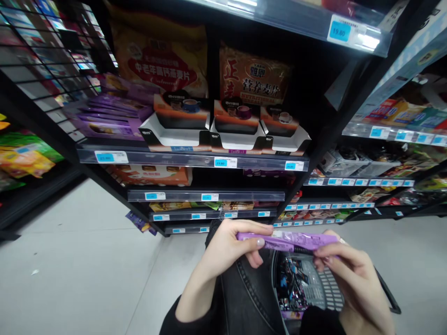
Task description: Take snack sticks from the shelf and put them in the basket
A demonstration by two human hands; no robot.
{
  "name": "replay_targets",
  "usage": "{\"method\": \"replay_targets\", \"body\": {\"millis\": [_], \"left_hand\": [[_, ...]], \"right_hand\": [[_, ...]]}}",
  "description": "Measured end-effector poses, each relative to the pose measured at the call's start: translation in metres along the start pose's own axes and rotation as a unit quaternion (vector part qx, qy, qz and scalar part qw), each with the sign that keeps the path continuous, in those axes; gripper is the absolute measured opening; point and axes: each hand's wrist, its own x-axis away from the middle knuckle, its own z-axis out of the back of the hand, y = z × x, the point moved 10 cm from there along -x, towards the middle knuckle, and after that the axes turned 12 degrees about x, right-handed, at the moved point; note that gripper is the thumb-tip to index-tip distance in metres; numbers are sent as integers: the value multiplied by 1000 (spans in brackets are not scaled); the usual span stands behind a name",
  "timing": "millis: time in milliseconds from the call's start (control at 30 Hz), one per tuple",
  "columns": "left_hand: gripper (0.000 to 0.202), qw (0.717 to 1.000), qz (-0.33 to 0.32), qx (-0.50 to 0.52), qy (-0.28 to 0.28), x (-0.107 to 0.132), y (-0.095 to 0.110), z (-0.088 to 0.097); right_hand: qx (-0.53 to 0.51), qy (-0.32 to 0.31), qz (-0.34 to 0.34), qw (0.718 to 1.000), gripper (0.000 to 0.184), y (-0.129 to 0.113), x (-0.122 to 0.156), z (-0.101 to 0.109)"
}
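A slim purple packet (296, 240) is stretched level between my two hands, above a grey shopping basket (326, 284). My left hand (232, 244) pinches its left end between thumb and fingers. At the other end, my right hand (345, 263) has its fingers closed on the packet's lower edge. Small print runs along the side facing me; what is inside cannot be seen. Below, the basket holds several small dark, shiny packets (293, 279) and another purple packet (291, 314) near its front.
Ahead stands a black shelf unit with purple packets (111, 111), open display boxes (183, 123) and cereal bags (254, 74). Price tags line the shelf edge (195, 159). A wire mesh panel (45, 60) rises at left. A purple-blue packet (140, 223) is by the lower shelf's left end.
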Motion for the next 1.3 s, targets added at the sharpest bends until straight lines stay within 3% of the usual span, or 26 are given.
{"method": "replay_targets", "body": {"millis": [167,267,367,433,567,600,700,800,933,1067,1300], "left_hand": [[21,1000,-1,-5,-25,1,-1,3],[26,990,-35,-78,-108,3,9,-7],[29,974,-51,-129,-181,7,13,-14],[27,981,-49,-113,-153,4,12,-4],[22,995,-57,-80,-6,-5,7,20],[22,996,-40,-85,-4,-7,1,16],[30,989,45,-123,-73,-8,-22,-14],[29,978,81,-155,-113,-5,-32,-34],[25,983,86,-124,-107,-4,-34,-38],[24,987,85,-102,-94,-5,-40,-36],[26,990,69,-78,-99,-6,-44,-47]], "right_hand": [[4,33,25,999,15,-12,4,3],[20,54,35,998,19,-16,6,7],[69,33,62,995,26,-20,5,3],[110,41,75,990,30,-21,3,2],[202,97,73,972,36,-22,-5,2],[216,91,81,969,37,-25,-6,-3],[221,37,115,968,35,-33,-10,-22],[195,12,102,975,29,-30,-10,-31],[92,41,43,994,22,-17,-11,-28],[3,91,21,996,31,-13,-14,-25],[-23,162,21,986,28,-13,-16,-17]]}}
